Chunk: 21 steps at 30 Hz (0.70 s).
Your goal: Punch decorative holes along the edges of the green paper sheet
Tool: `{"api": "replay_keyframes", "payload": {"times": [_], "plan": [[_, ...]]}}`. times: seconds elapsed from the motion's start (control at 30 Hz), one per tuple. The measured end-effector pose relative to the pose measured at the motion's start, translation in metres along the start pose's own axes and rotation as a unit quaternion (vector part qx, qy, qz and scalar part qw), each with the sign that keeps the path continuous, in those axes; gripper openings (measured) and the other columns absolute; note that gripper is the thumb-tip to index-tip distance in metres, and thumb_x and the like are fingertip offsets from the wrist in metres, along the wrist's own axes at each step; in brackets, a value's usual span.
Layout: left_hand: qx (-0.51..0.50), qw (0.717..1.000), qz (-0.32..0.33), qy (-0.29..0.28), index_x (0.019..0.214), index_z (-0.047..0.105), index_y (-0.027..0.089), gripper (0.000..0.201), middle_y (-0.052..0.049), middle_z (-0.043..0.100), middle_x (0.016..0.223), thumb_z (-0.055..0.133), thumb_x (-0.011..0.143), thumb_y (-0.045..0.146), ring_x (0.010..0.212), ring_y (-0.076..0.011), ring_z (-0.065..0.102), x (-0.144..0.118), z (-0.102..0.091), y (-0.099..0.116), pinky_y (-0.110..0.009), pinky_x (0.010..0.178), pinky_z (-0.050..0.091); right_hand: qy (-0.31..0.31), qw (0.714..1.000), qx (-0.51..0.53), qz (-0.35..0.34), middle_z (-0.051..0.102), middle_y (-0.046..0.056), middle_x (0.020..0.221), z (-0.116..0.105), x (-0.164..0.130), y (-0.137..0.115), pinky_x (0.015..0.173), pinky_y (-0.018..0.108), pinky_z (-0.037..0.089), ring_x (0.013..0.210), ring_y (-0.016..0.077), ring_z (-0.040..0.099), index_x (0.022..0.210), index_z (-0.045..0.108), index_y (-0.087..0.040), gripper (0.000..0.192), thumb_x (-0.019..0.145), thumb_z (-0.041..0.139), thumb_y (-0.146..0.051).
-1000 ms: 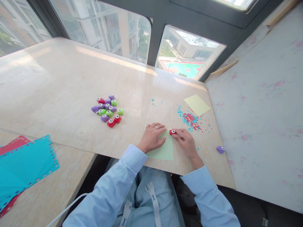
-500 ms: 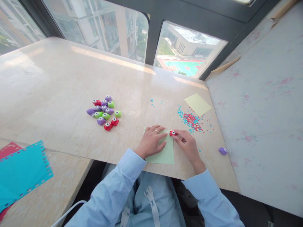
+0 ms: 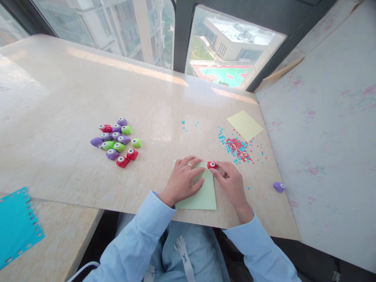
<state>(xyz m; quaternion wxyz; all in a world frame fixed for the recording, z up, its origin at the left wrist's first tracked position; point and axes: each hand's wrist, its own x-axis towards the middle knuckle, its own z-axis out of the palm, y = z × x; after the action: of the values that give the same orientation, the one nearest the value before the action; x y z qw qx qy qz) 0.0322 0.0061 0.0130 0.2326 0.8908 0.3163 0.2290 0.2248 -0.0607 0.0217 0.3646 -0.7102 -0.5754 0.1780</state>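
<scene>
Green paper (image 3: 202, 194) lay flat at the near edge of the marble table (image 3: 73, 98), pinned under the left hand (image 3: 182, 181), whose fingers were spread flat on the sheet and gripped nothing. At the sheet's far right corner the right hand (image 3: 230, 184) was curled around a small red punch (image 3: 211, 165), fingertips pinching it where it sat over the paper's edge. By my judgement the punching step was in hand, and the next move called for a firm downward press while the left hand kept the sheet from sliding.
</scene>
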Motion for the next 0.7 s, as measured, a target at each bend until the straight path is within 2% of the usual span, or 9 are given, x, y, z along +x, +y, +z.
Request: {"api": "replay_keyframes", "payload": {"times": [0.17, 0.3, 0.53, 0.6, 0.7], "plan": [[-0.002, 1.0, 0.002, 0.007, 0.115, 0.067, 0.026, 0.028, -0.007, 0.06, 0.136, 0.061, 0.089, 0.034, 0.133, -0.0306, 0.043, -0.001, 0.001, 0.0, -0.05, 0.099, 0.037, -0.015, 1.0, 0.015, 0.008, 0.067, 0.006, 0.101, -0.005, -0.004, 0.0, 0.07, 0.034, 0.051, 0.068, 0.0156, 0.056, 0.117, 0.067, -0.022, 0.033, 0.089, 0.064, -0.041], [-0.002, 1.0, 0.001, 0.006, 0.114, 0.068, 0.026, 0.028, -0.007, 0.06, 0.136, 0.061, 0.089, 0.034, 0.133, -0.0307, 0.043, -0.001, 0.001, 0.0, -0.05, 0.099, 0.037, -0.002, 0.998, 0.034, 0.049, 0.069, 0.009, 0.107, -0.008, -0.003, -0.003, 0.076, 0.036, 0.053, 0.082, 0.0194, 0.063, 0.121, 0.065, -0.02, 0.042, 0.088, 0.064, -0.046], [-0.005, 1.0, 0.001, 0.005, 0.112, 0.069, 0.025, 0.027, -0.007, 0.06, 0.136, 0.061, 0.088, 0.035, 0.133, -0.0305, 0.042, 0.0, 0.0, 0.0, -0.05, 0.099, 0.037, -0.039, 0.983, 0.079, 0.159, 0.072, 0.01, 0.094, -0.01, 0.015, -0.014, 0.072, 0.035, 0.053, 0.078, 0.021, 0.067, 0.112, 0.065, -0.015, 0.051, 0.081, 0.067, -0.056], [-0.006, 1.0, 0.0, 0.003, 0.112, 0.069, 0.025, 0.027, -0.007, 0.06, 0.136, 0.062, 0.087, 0.034, 0.133, -0.0307, 0.042, 0.0, 0.0, 0.0, -0.05, 0.099, 0.037, -0.057, 0.983, 0.077, 0.158, 0.072, 0.01, 0.095, -0.009, 0.02, -0.014, 0.07, 0.035, 0.053, 0.075, 0.0203, 0.066, 0.109, 0.066, -0.016, 0.049, 0.079, 0.07, -0.054], [-0.007, 1.0, -0.001, -0.001, 0.112, 0.069, 0.026, 0.028, -0.008, 0.06, 0.136, 0.063, 0.087, 0.034, 0.133, -0.031, 0.043, 0.0, 0.0, 0.0, -0.051, 0.099, 0.037, -0.065, 0.99, 0.052, 0.114, 0.071, 0.011, 0.1, -0.006, 0.025, -0.012, 0.072, 0.036, 0.053, 0.072, 0.0187, 0.064, 0.102, 0.07, -0.017, 0.042, 0.077, 0.071, -0.05]]}}
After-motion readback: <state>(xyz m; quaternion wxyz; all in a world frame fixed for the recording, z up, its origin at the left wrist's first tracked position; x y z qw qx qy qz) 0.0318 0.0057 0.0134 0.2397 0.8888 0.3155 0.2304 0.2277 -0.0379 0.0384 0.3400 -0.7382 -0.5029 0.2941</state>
